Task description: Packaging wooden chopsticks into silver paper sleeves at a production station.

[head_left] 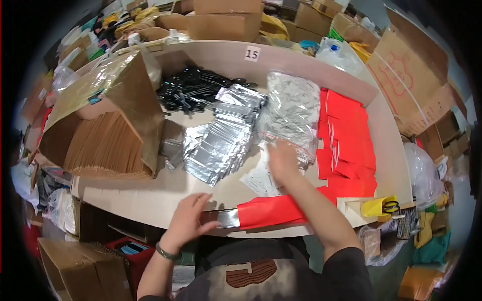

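Observation:
My left hand [188, 220] is at the near edge of the table, thumb and fingers apart around the end of a flat silver packet [228, 218]. That packet sticks out from a red sleeve [273, 211] lying along the edge. Over the middle of the table, my right hand [282, 159] has its fingers curled down beside white paper slips [262, 175]; its fingertips are partly hidden. Just beyond it lies a clear plastic bag [293, 108] full of white slips. Left of that, silver packets [221, 143] lie in an overlapping row.
Black-handled utensils [196, 88] are heaped at the back, near a tilted carton [108, 125] of brown sheets. Red sleeves [349, 140] lie stacked at right. A yellow holder [379, 206] with black-handled scissors is on the right edge. The table has a raised back rim [221, 52]; cartons surround it.

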`<action>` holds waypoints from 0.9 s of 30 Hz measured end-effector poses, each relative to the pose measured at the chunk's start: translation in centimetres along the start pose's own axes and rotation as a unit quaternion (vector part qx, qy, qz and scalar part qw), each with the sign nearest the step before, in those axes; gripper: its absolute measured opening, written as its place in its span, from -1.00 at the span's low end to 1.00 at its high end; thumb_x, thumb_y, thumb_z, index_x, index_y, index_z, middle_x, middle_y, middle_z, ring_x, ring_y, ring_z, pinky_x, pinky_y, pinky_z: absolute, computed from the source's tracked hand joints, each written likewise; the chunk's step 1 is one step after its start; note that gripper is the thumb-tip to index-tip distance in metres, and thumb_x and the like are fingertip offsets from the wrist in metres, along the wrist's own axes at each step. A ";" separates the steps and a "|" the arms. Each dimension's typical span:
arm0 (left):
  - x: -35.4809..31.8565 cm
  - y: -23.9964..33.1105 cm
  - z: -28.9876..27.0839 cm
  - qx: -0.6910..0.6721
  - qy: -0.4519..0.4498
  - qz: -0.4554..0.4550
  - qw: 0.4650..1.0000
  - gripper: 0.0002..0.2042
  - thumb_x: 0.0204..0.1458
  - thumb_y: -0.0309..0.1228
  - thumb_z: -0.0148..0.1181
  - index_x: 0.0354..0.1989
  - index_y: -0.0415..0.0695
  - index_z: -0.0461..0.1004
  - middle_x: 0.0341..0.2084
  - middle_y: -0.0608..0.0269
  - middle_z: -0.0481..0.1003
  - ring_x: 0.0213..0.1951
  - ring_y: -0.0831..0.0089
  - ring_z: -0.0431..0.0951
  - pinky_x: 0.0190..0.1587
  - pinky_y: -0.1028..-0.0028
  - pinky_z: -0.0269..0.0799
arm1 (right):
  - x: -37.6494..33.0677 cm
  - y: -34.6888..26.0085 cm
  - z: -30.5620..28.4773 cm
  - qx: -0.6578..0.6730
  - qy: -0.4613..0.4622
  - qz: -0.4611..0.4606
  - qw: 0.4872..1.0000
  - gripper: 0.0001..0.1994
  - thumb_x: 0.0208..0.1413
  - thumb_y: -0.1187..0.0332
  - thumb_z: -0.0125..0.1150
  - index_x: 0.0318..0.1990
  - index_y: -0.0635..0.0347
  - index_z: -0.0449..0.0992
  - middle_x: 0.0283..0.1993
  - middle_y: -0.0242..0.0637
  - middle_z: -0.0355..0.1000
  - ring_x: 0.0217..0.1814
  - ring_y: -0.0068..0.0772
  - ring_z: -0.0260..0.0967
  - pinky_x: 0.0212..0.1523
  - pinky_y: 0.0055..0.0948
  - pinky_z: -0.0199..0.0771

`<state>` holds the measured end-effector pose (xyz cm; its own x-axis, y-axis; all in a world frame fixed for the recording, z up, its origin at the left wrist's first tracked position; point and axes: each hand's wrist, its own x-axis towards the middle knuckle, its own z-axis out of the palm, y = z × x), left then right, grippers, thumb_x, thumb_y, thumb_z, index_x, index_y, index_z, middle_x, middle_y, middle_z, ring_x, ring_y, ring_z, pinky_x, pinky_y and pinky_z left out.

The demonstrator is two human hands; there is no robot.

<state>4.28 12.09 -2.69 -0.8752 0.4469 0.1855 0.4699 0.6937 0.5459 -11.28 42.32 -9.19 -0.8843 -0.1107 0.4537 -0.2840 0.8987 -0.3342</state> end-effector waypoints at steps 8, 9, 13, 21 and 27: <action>-2.7 -10.0 -11.0 0.124 0.289 -0.217 0.924 -0.68 -0.07 -0.48 0.28 -0.09 -0.19 0.54 -0.18 -0.01 0.56 -0.14 0.06 0.56 -0.08 0.23 0.47 | 0.3 -6.9 -4.2 0.165 -0.052 -0.043 0.984 -0.90 -0.07 0.46 0.20 -0.39 0.26 0.57 -0.38 -0.05 0.37 -0.26 0.03 0.38 -0.22 -0.12 0.40; -1.2 -10.6 -12.4 0.145 0.310 -0.241 0.908 -0.73 -0.08 -0.48 0.26 -0.16 -0.21 0.55 -0.21 -0.05 0.56 -0.18 0.00 0.57 -0.12 0.20 0.49 | 0.4 -8.9 -3.1 0.239 -0.091 -0.028 0.966 -0.89 -0.06 0.45 0.22 -0.38 0.27 0.57 -0.36 -0.04 0.37 -0.24 0.05 0.37 -0.19 -0.13 0.40; 1.9 -17.6 -12.2 0.232 0.185 -0.310 0.903 -0.84 -0.08 -0.48 0.15 -0.34 -0.26 0.57 -0.29 -0.13 0.56 -0.21 -0.08 0.55 -0.14 0.17 0.49 | -1.2 -14.5 4.3 0.113 -0.123 -0.115 0.979 -0.87 -0.07 0.46 0.20 -0.35 0.30 0.59 -0.35 -0.04 0.37 -0.22 0.08 0.37 -0.13 -0.13 0.41; 4.3 -17.0 -10.9 0.276 0.175 -0.279 0.903 -0.86 -0.07 -0.53 0.07 -0.39 -0.21 0.56 -0.39 -0.15 0.54 -0.30 -0.07 0.57 -0.20 0.10 0.50 | -1.3 -13.0 1.8 0.133 -0.098 -0.230 0.959 -0.92 -0.02 0.43 0.20 -0.37 0.22 0.48 -0.37 -0.07 0.40 -0.25 0.06 0.41 -0.21 -0.10 0.42; 0.7 -14.4 -11.9 -0.001 0.450 -0.270 0.851 -0.78 0.27 -0.38 0.02 -0.21 -0.32 0.50 -0.51 0.29 0.44 -0.45 0.48 0.41 -0.37 0.47 0.31 | -7.2 -15.2 -2.5 0.165 -0.303 -0.233 0.909 -0.75 0.03 0.32 0.28 -0.17 0.23 0.47 -0.25 -0.12 0.49 -0.13 -0.04 0.44 -0.12 -0.17 0.41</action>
<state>-4.43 -4.27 -0.70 -0.6974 -0.5511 0.4582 -0.0273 0.6593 0.7514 0.33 30.51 -5.34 -0.6524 -0.7506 0.1045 -0.6879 0.5287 -0.4972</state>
